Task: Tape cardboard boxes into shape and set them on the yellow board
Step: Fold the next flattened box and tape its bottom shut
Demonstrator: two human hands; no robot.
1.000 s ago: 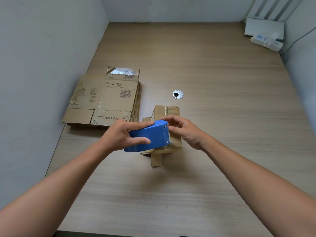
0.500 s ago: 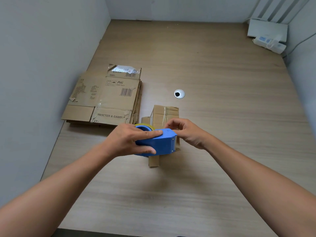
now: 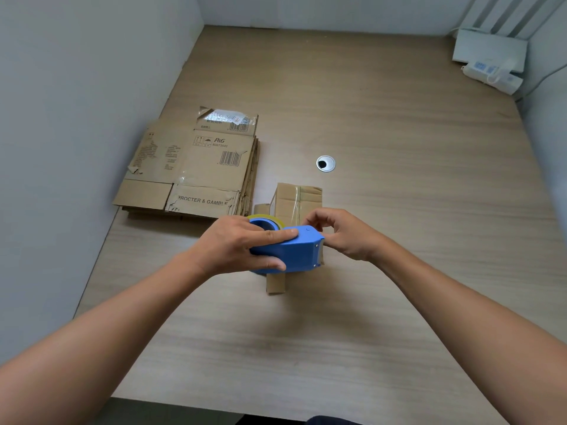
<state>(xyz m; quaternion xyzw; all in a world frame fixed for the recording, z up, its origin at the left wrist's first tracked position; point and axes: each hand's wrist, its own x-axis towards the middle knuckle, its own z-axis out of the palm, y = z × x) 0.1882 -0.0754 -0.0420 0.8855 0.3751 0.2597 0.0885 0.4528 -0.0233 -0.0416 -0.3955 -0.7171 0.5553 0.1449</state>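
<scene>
A small cardboard box [image 3: 299, 199] with a strip of clear tape on top lies on the wooden table [image 3: 399, 148], and one flap sticks out toward me. Over its near part my left hand [image 3: 236, 243] grips a blue tape dispenser [image 3: 294, 253] that holds a yellowish roll [image 3: 267, 217]. My right hand [image 3: 343, 234] is at the dispenser's cutter end, where its curled thumb and fingers pinch at the tape outlet. The tape there is too thin to make out. No yellow board is in view.
A stack of flattened cardboard boxes [image 3: 199, 167] lies at the left by the grey wall. A round metal cable hole [image 3: 325, 163] sits beyond the small box. White devices with a cable [image 3: 491, 62] fill the far right corner.
The dispenser has turned from tilted to level and now shows its roll. It has dropped lower over the box's near end. My right hand has stayed at its cutter end.
</scene>
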